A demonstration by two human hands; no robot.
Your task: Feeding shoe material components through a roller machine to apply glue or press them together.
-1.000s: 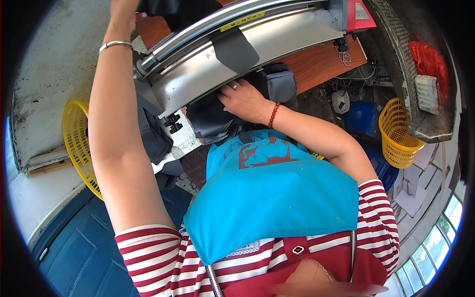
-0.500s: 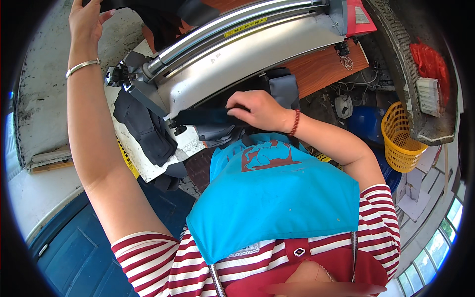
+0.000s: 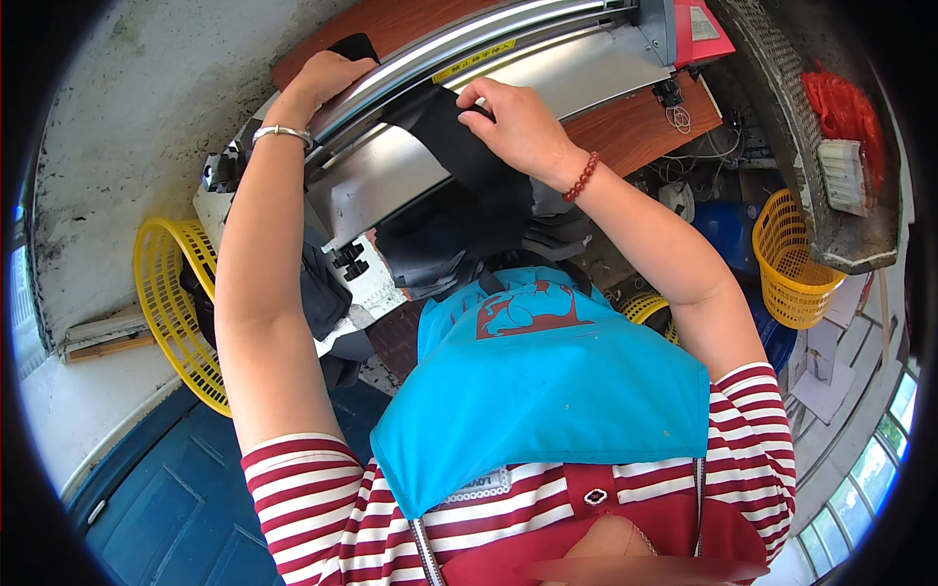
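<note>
1. We judge the step in hand to be guiding a black sheet (image 3: 459,151) at the roller machine: it lies across the sloping metal plate (image 3: 362,186), its upper end near the steel roller (image 3: 415,70).
2. Our right hand (image 3: 520,129) has its fingers drawn narrow, pinching the sheet's right edge.
3. Our left hand (image 3: 327,80) is beyond the roller, beside a black piece (image 3: 355,45); we cannot tell whether its fingers grip it.
4. Below the plate, dark pieces (image 3: 557,236) lie stacked near our apron (image 3: 547,391).
5. The next move, we think, calls for keeping the sheet flat and square, with fingertips clear of the roller.
</note>
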